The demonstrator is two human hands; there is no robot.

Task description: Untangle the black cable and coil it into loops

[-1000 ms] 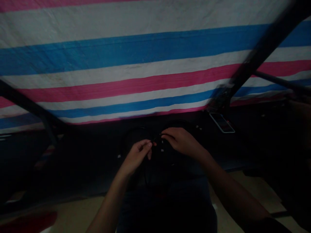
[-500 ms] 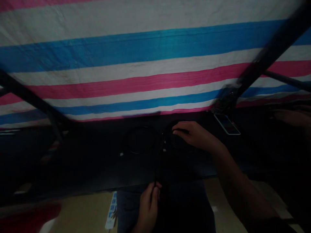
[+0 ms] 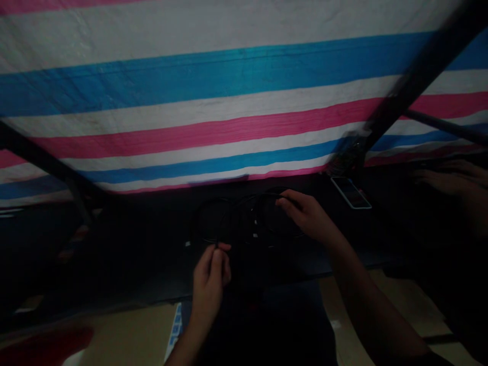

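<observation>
Just below the middle of the frame, a thin black cable (image 3: 244, 197) is arching between the two hands above a dark tabletop (image 3: 145, 259). At its lower left end the left hand (image 3: 212, 272) is pinching it between thumb and fingers; at its right end the right hand (image 3: 303, 212) is also pinching it, thumb against forefinger. Half a second ago the left hand was gripping at the bottom of the frame, by the lap, with the cable running down almost straight; now that hand is sitting higher and further left, and the cable is bending in a wide curve. The right hand is keeping roughly its place.

Under the arch, a left cable coil (image 3: 209, 240) and a right cable coil (image 3: 284, 235) are lying side by side, with a small white tag (image 3: 187, 244) showing beside the left one. Right of centre, a phone (image 3: 351, 192) is resting near a clear plastic bag (image 3: 345, 155). At the right edge, another person's hand (image 3: 450, 180) is showing dimly. Behind everything, a striped plastic sheet (image 3: 229, 71) is filling the upper frame, with a dark post (image 3: 412, 86) slanting across its right side.
</observation>
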